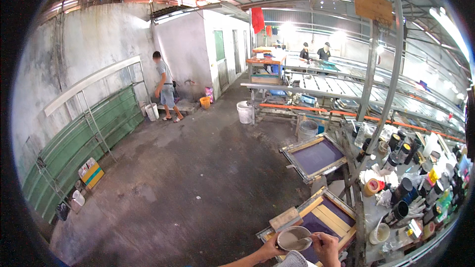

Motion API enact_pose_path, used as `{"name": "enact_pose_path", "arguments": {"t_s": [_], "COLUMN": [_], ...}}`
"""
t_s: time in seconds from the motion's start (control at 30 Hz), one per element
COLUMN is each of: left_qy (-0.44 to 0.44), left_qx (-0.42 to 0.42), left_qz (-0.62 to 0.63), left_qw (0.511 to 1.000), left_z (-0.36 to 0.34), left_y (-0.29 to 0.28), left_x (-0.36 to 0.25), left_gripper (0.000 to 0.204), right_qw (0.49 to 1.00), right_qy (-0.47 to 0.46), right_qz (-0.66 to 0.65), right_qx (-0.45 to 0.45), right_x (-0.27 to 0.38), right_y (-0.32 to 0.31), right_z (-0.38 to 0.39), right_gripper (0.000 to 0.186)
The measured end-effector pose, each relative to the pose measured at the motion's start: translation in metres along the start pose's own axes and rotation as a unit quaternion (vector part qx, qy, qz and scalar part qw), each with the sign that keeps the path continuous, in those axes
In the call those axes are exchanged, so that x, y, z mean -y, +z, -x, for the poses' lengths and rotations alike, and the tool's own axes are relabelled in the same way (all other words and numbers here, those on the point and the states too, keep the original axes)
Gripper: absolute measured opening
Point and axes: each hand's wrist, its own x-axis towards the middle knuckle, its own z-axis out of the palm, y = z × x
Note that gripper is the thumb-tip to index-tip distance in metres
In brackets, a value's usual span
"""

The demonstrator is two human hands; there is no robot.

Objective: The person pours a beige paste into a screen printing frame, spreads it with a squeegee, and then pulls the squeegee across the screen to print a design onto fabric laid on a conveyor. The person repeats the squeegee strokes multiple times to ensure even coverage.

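Note:
At the lower edge, my left hand (pixel 270 248) grips the side of a round tub (pixel 281 244) holding pale beige-grey liquid. My right hand (pixel 326 246) is closed around the end of a thin spoon-like stirrer (pixel 306 240), whose other end dips into the liquid. The stirrer's exact shape is hard to make out. Behind and below the tub is a framed printing screen (pixel 346 208) with purple mesh and yellow strips across it. A wooden block (pixel 285 219) rests on its left side. A crumpled pale grey cloth-like thing (pixel 296 259) shows just under the tub.
On my right, a workbench (pixel 368 217) is crowded with bottles, dark jars, tape rolls and a white tub (pixel 379 233). Another framed screen (pixel 317 158) leans ahead, near a bucket (pixel 308 129). A person (pixel 166 86) walks by the left wall; two others stand at long tables.

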Motion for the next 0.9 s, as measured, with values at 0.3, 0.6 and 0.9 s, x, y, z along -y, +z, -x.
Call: {"name": "enact_pose_path", "arguments": {"t_s": [0.3,0.6,0.9], "left_qy": [0.057,0.021,0.010], "left_qx": [0.000,-0.030,-0.022], "left_qz": [0.025,-0.020,0.007], "left_qw": [0.998,0.999,1.000], "left_z": [-0.009,-0.032,-0.041], "left_y": [-0.010,-0.002,0.000], "left_x": [-0.003,0.000,-0.027], "left_gripper": [0.110,0.109,0.110], "right_qw": [0.989,0.993,0.995], "right_qy": [-0.093,0.017,0.082], "right_qz": [0.046,-0.088,-0.052], "right_qx": [-0.106,-0.073,-0.012], "right_x": [-0.046,-0.063,-0.048], "right_y": [0.026,0.037,0.030], "right_z": [-0.026,-0.025,-0.030], "right_gripper": [0.013,0.012,0.012]}}
